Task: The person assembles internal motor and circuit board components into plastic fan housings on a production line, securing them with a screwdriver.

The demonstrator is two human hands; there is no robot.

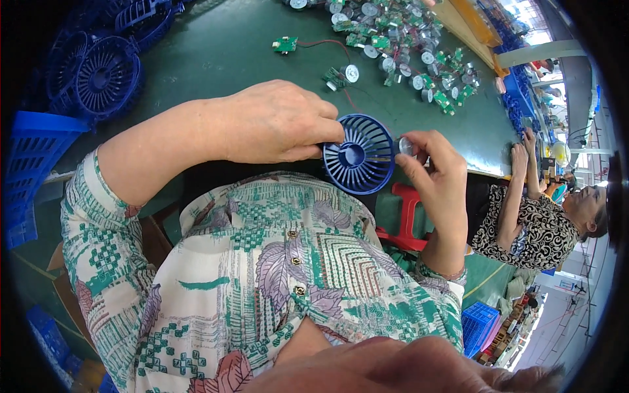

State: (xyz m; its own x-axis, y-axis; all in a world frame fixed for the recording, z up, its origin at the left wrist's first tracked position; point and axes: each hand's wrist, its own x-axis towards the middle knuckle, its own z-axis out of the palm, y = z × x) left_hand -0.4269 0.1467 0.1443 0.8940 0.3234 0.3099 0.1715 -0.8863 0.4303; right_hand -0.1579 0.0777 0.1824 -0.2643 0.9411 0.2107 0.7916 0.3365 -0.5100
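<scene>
My left hand (282, 124) grips the rim of a round blue fan grille (354, 155) with radial slats and a solid hub. The grille is tilted toward me at the bench's near edge. To its right, my right hand (436, 164) pinches a small round silver motor (405, 145) between thumb and fingers, close beside the rim. Beyond the grille, a green circuit board (333, 80) with a silver motor (352, 73) lies on the bench. A thin red wire runs from near them toward the grille; where it ends is hidden.
Several motors with green boards (406, 46) are heaped on the green bench (216, 59). Another board (285, 44) lies apart, trailing a red wire. Blue grilles (108, 75) are stacked at left above a blue crate (39, 150). A red stool (409, 209) and a co-worker (524, 223) are at right.
</scene>
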